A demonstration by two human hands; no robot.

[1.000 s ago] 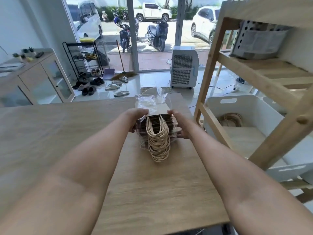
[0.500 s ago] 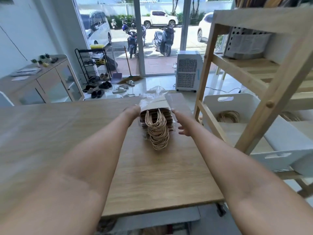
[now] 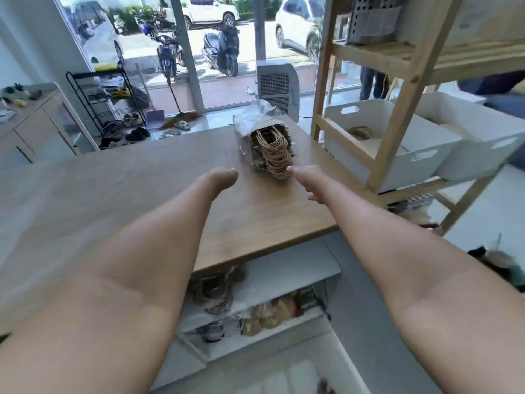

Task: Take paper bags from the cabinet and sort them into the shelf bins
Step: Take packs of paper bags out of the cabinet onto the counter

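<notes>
A bundle of brown paper bags [image 3: 257, 150] with twine handles, half inside clear plastic wrap, lies on the wooden table [image 3: 142, 189] near its far right corner. Both my hands are off it. My left hand [image 3: 225, 174] hovers over the table just short of the bundle on its left; its fingers bend down out of sight and it holds nothing. My right hand [image 3: 304, 179] reaches with straight fingers, its fingertips at the lowest handles. To the right, a wooden shelf [image 3: 403, 89] carries white bins [image 3: 403, 166], one with a bag and twine handles inside.
Under the table's near edge an open cabinet [image 3: 284, 280] shows more wrapped bundles on white shelves. A grey perforated bin [image 3: 372, 21] sits on the upper shelf. A person's legs [image 3: 372, 81] stand behind the shelf. An air cooler [image 3: 277, 86] stands beyond the table.
Both hands have let go of the bundle and pulled back toward me. The view has drawn back and tipped down, bringing the open cabinet under the table into sight.
</notes>
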